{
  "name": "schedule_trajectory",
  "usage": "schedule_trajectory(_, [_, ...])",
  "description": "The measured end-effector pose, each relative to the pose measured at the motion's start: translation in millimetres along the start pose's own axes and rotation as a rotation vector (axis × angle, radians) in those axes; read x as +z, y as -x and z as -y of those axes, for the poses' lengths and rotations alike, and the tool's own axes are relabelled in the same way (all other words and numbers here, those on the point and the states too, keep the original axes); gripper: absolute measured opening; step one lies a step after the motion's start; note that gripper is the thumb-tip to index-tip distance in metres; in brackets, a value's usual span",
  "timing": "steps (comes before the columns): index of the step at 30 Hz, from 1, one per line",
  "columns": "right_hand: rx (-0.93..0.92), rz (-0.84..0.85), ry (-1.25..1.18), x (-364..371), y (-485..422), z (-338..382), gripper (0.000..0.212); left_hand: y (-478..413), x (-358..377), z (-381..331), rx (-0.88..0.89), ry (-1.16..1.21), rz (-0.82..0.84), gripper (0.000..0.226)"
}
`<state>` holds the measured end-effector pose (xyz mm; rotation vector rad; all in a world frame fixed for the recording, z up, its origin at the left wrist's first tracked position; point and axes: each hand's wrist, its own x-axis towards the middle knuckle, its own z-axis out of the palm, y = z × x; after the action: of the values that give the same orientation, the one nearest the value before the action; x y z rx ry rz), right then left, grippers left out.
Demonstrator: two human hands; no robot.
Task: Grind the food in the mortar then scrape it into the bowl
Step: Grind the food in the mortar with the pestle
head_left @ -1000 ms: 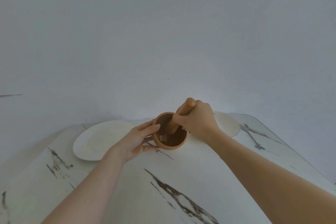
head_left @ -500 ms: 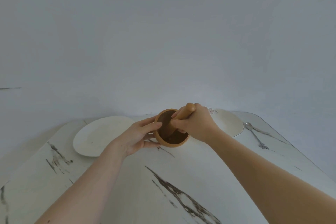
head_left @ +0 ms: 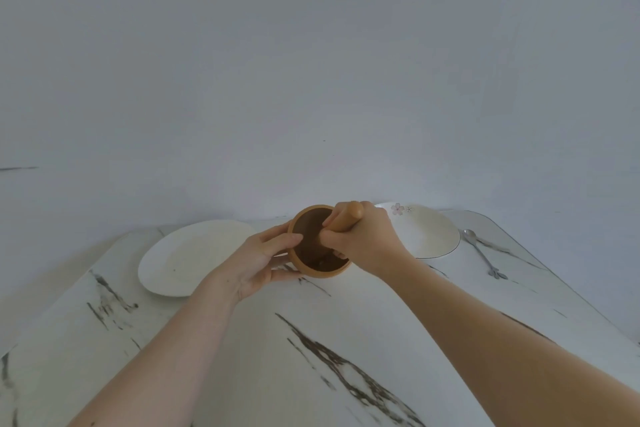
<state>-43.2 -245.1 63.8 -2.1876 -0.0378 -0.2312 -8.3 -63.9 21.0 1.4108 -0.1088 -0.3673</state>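
So the wooden mortar (head_left: 320, 242) sits on the marble-look bench (head_left: 242, 340), near the far edge and roughly mid-way along it. It's tipped a bit, with the opening facing the camera, so you can see down into the dark inside. There's something brownish at the bottom (head_left: 323, 262), but it's too dark and small to say what state it's in.

The left hand (head_left: 266, 260) cups the mortar's left side, with the fingers curled over the rim and the thumb underneath near the base, so that grip is closed on the mortar. The right hand (head_left: 363, 239) is wrapped in a fist around the pestle (head_left: 348, 218). Its rounded top pokes out above the knuckles and the shaft angles down into the mortar. The lower end is hidden by the fingers and the shadow.

A white plate (head_left: 194, 258) lies toward the far left corner, just beside the left hand. The white bowl (head_left: 429, 232) with a little pink flower print on its rim sits right behind the right hand, toward the far right. A metal spoon (head_left: 483, 253) lies further right, near the far right corner and apart from the bowl.
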Motion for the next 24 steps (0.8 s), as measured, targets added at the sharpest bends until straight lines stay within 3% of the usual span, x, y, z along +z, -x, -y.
schedule_trajectory(9, [0.034,-0.134,-0.054,-19,-4,13,0.023,-2,5,-6,-0.035,0.001,0.030,0.027])
schedule_trajectory(14, [0.037,-0.104,0.024,-28,-1,17,0.008,-3,4,-4,-0.047,0.027,0.023,0.027])
schedule_trajectory(24, [0.050,-0.028,0.017,-10,-3,6,0.020,-2,6,-9,-0.046,-0.025,0.045,0.032])
